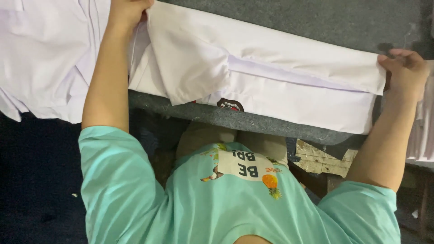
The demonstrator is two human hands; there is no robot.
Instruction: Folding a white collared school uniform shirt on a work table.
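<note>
- Closest to the camera is the person's own mint-green t-shirt (217, 203) with a fruit print on the front, filling the bottom of the shot. Both bare forearms reach up and away from it.
- Just past the shirt there's the rounded near edge of a dark grey padded table (253, 119), with what looks like a scrap of worn wood (323, 160) tucked under it on the right.
- Lying on that table, right across the middle, is a folded white garment (280, 77). It's long and flat, a short sleeve flops down near its left end, and a small dark patch (230, 105) peeks out along its near edge.
- The right hand (407, 72) is closed on the garment's right end, fingers curled over the top corner, thumb side pinching the cloth.
- The left hand (128, 12) is up at the top edge of the shot, closed on the garment's left end where the fabric bunches. The fingers are mostly cut off by the frame, but the grip looks shut on the cloth.
- Off to the far left sits a pile of more white cloth (40, 58), touching the garment's left end, draping over the table's edge.
</note>
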